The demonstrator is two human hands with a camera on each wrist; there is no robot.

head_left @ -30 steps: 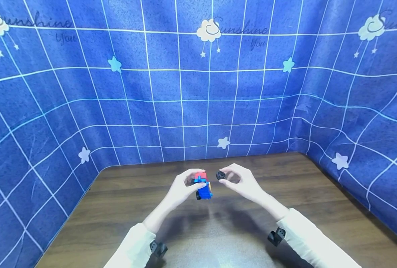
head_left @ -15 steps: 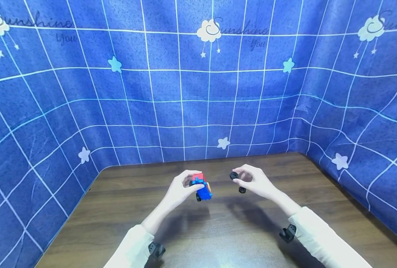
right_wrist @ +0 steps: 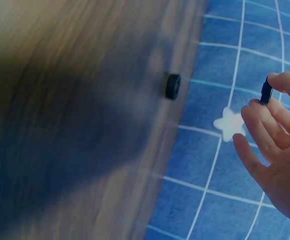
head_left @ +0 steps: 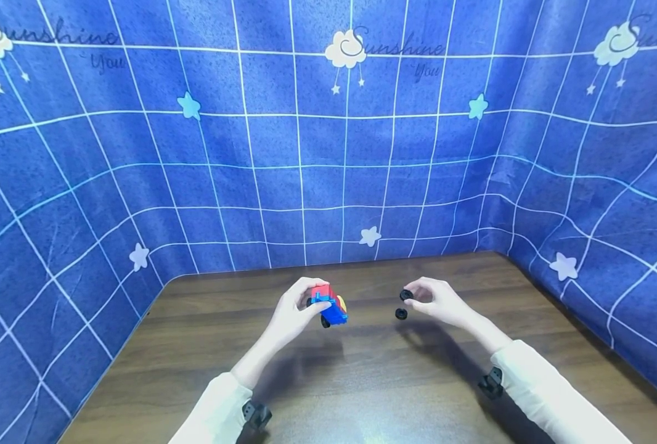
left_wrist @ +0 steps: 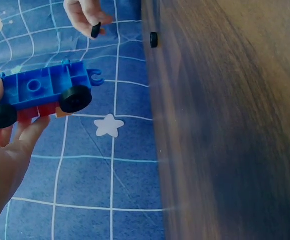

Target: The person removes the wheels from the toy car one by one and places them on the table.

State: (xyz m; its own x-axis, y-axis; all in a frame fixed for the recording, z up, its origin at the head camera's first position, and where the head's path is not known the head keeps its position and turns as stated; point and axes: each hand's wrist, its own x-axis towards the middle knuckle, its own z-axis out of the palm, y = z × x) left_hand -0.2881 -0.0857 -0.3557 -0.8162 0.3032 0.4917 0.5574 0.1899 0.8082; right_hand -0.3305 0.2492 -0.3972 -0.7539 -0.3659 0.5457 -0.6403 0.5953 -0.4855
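My left hand (head_left: 294, 311) grips a toy car (head_left: 335, 311) with a blue base and red and yellow upper parts. The left wrist view shows the blue underside (left_wrist: 33, 86), with two black wheels along its near side and a hook at one end. My right hand (head_left: 438, 301) pinches a small black toy wheel (head_left: 406, 295) between thumb and fingers, above the table and apart from the car. A second black wheel (head_left: 401, 314) lies on the table just below that hand; the right wrist view shows this loose wheel (right_wrist: 172, 86) too.
The brown wooden table (head_left: 206, 345) stretches under both hands. A blue curtain (head_left: 273, 142) with white grid lines and stars stands along its back and sides. Each sleeved forearm carries a small black wrist camera (head_left: 490, 383).
My right hand has moved right, away from the car, with its wheel, and the wheel on the table has come into view. My left hand has shifted slightly left and tilted the car.
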